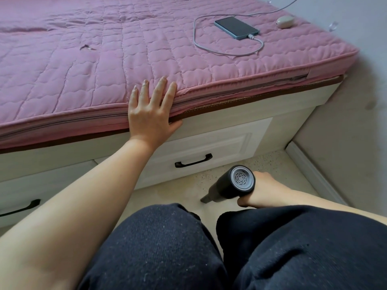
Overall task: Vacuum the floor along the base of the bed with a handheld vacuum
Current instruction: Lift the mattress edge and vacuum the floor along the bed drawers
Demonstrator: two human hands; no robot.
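My right hand (265, 191) grips the small, rigid, seemingly light dark-grey cylindrical handheld vacuum (232, 184) by its handle, while my left hand (150, 109) rests spread on the pink quilted mattress (104, 59).

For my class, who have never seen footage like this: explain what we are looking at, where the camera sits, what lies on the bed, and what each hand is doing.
There is one picture, taken by a camera worn on a person's head, looking down past their dark-trousered knees. No machine: just two bare hands. The left hand rests flat, fingers straight, on the edge of the pink quilted mattress. The right hand grips a black handheld vacuum, its nozzle down at the pale floor beside the white bed drawers. On the bed lie a dark phone plugged into a grey cable, and a small beige oval case.
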